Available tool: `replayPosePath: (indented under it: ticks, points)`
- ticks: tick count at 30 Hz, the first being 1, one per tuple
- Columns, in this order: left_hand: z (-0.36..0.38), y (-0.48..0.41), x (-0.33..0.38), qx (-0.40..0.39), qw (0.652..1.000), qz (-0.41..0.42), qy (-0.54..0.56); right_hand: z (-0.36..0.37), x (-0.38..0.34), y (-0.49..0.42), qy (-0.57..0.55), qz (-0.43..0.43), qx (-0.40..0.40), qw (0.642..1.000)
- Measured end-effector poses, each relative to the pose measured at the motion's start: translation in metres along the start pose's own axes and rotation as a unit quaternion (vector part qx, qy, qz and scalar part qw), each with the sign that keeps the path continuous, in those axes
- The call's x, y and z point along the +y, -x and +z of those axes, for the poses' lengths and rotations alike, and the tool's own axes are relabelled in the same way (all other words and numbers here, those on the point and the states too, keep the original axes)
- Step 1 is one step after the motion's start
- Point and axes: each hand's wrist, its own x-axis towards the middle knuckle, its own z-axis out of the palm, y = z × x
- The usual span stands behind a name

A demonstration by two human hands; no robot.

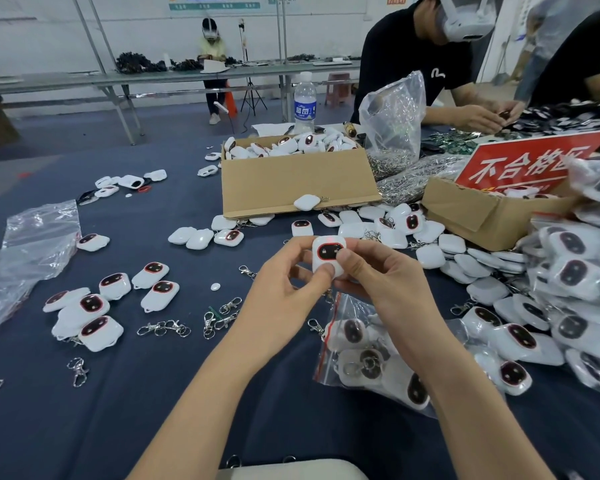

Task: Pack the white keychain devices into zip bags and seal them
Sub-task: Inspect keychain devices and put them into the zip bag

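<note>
Both hands hold one white device (328,254) up over the dark surface (153,403), just above a bag (326,344) that already has some devices in it. The left hand (291,285) and the right hand (378,271) have their fingers (326,270) wrapped round the device, thumbs on its front, and a small red light glows at its top, so I think it is being checked before packing. Next it has to go down into the bag, so one hand must let go and hold the bag's mouth open.
</note>
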Motion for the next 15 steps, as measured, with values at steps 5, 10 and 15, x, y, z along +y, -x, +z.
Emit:
replayPosePath:
  ticks: [5,10,15]
  points:
    - [-0.001,-0.001,0.000,-0.002,1.000,-0.003,-0.004,0.001,0.000,-0.001,0.000,-0.001,0.006,1.000]
    - [-0.005,-0.002,0.004,-0.028,0.999,-0.039,-0.008,-0.007,0.002,-0.005,0.062,-0.013,-0.015,0.998]
    - [-0.035,0.001,-0.010,-0.107,0.976,-0.182,-0.049,-0.037,0.008,-0.012,0.322,-0.021,-0.018,0.946]
